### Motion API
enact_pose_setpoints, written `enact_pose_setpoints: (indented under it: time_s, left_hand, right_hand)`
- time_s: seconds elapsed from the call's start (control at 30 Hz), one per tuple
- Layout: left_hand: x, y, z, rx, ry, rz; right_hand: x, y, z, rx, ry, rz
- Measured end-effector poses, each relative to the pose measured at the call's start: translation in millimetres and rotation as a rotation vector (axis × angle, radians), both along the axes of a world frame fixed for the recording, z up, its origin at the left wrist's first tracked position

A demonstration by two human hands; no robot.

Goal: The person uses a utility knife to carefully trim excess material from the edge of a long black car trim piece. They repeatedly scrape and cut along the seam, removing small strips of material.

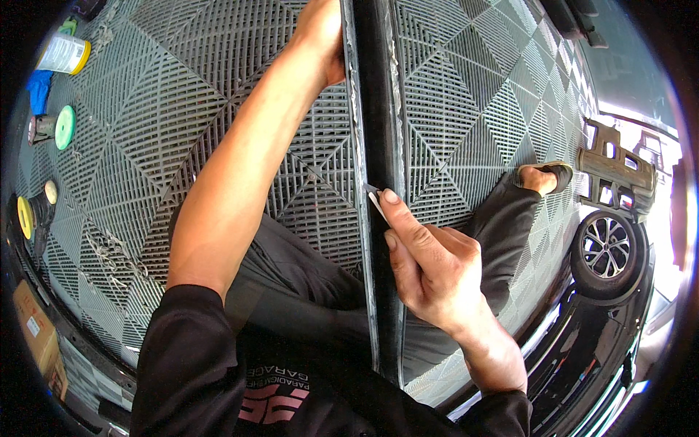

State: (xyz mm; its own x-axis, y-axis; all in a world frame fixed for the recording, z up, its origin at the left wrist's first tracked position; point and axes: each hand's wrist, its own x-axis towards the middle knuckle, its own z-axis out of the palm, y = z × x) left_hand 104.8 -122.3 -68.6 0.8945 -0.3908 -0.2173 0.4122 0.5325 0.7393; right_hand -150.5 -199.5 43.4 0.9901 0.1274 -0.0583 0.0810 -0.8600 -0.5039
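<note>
A long, narrow black car trim piece [382, 131] runs from the top of the view down to my lap, with ragged pale residue along both edges. My left hand [320, 33] grips its left edge near the top; the fingers are mostly hidden behind the edge and cut off by the frame. Lower down, my right hand [437, 266] pinches a small, thin grey-and-white pointed tool [378, 205], index finger stretched along it. The tool's grey tip meets the left edge of the trim piece. Its exact kind is too small to make out.
My legs [298, 266] lie around the trim piece on grey grid floor tiles [175, 95]. At left are a white tub [64, 54], a green-padded polisher [64, 128], a yellow-padded one [25, 217] and a cardboard box [36, 320]. A wheel [606, 246] on a black car stands at right.
</note>
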Motion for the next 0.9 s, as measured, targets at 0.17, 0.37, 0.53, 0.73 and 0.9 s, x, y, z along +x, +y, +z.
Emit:
enact_pose_setpoints:
  time_s: [0.17,0.37,0.53,0.73,0.9]
  left_hand:
    - [-2.8,3.3,5.8,0.008,-0.007,-0.018]
    - [-3.9,5.5,9.2,0.005,0.002,-0.052]
    - [-0.7,5.1,4.7,-0.079,-0.028,-0.064]
    - [2.0,1.1,1.1,-0.019,-0.089,-0.039]
    - [-0.4,-3.0,0.1,-0.105,-0.067,-0.053]
  right_hand:
    - [-4.6,-0.1,2.4,-0.045,0.0,0.061]
    - [-18.6,-0.1,3.8,-0.111,-0.016,0.104]
    - [-26.1,3.1,7.9,-0.143,-0.016,0.135]
    - [-38.2,2.6,10.3,-0.214,0.002,0.179]
    - [-48.9,3.5,10.5,-0.223,0.023,0.187]
